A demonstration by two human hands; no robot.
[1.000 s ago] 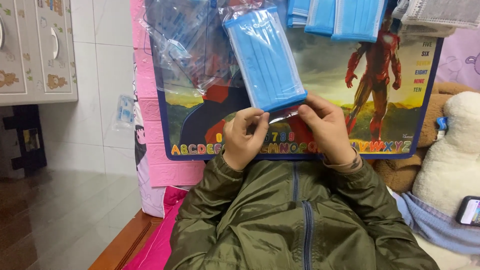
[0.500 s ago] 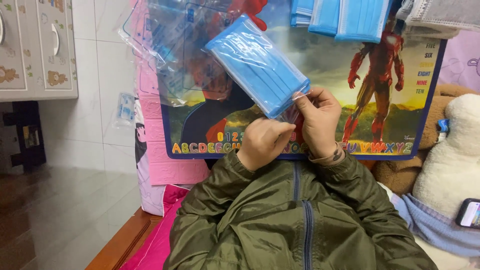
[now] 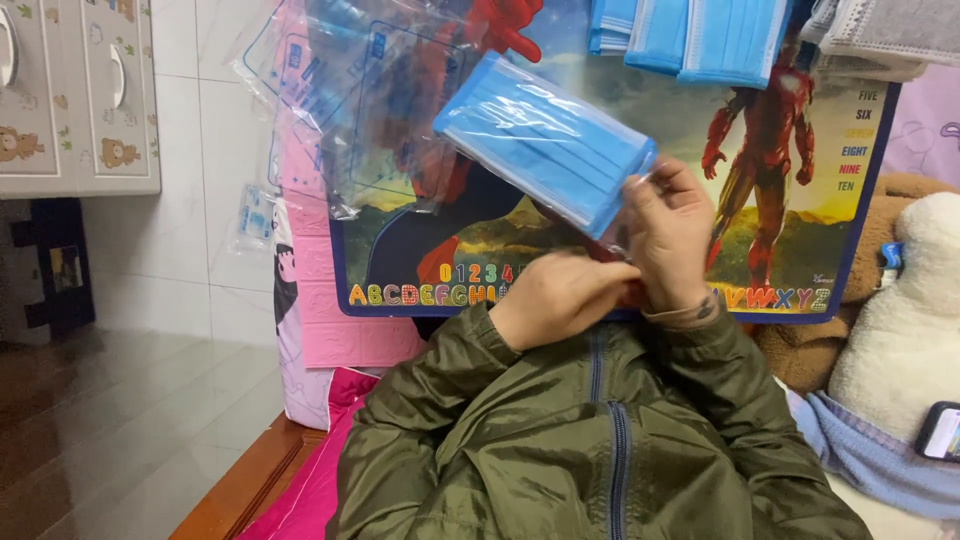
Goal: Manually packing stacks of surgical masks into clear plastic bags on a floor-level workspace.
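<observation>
A flat stack of blue face masks in a clear plastic sleeve (image 3: 545, 140) lies tilted over a colourful picture board (image 3: 800, 230). My right hand (image 3: 668, 235) pinches the sleeve's lower right end between thumb and fingers. Just below and left of it, my left hand (image 3: 555, 298) has its fingers curled and its fingertips at the same end of the sleeve; whether they grip the plastic is hidden. Both arms wear olive green jacket sleeves (image 3: 560, 440).
A pile of empty clear plastic sleeves (image 3: 350, 110) lies at the board's upper left. More loose blue masks (image 3: 700, 35) and a grey cloth (image 3: 880, 30) lie along the top. A plush toy (image 3: 900, 320) and a phone (image 3: 940, 432) are at right; a white cabinet (image 3: 75, 95) at left.
The packed masks have swung from nearly upright to tilted left and moved right. My right hand rose to the sleeve's end; my left hand slid under it.
</observation>
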